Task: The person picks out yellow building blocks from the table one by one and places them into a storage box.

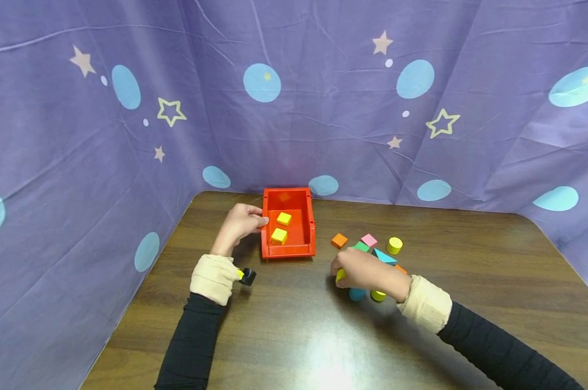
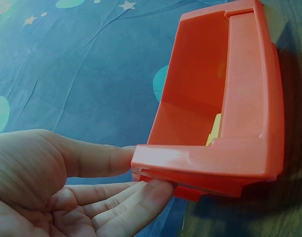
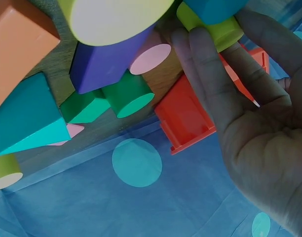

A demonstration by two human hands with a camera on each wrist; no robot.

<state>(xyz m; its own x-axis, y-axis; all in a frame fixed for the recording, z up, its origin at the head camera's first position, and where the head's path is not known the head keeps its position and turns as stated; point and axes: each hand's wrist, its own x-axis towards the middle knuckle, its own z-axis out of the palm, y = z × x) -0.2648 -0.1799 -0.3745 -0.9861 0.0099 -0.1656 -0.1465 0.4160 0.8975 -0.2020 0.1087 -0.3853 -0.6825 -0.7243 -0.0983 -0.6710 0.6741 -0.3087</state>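
Observation:
At the left, my left hand (image 1: 242,223) pinches the side wall of a red plastic bin (image 1: 290,251), thumb on top of the rim and fingers beneath, as the left wrist view shows. Two yellow blocks (image 1: 279,236) lie on the bin's floor. To the right of the bin, my right hand (image 1: 367,269) reaches down into a group of coloured toy blocks and holds a yellow block (image 2: 215,129) (image 3: 229,33) between thumb and fingers. A blue block (image 3: 215,9) overlaps it in the right wrist view.
Around the right hand lie a yellow cylinder (image 1: 394,246), an orange block (image 1: 339,240), a pink block (image 1: 369,240), a blue triangular block (image 1: 384,257) and a purple block (image 3: 104,59). A purple patterned cloth (image 1: 294,108) hangs behind the wooden table (image 1: 254,336).

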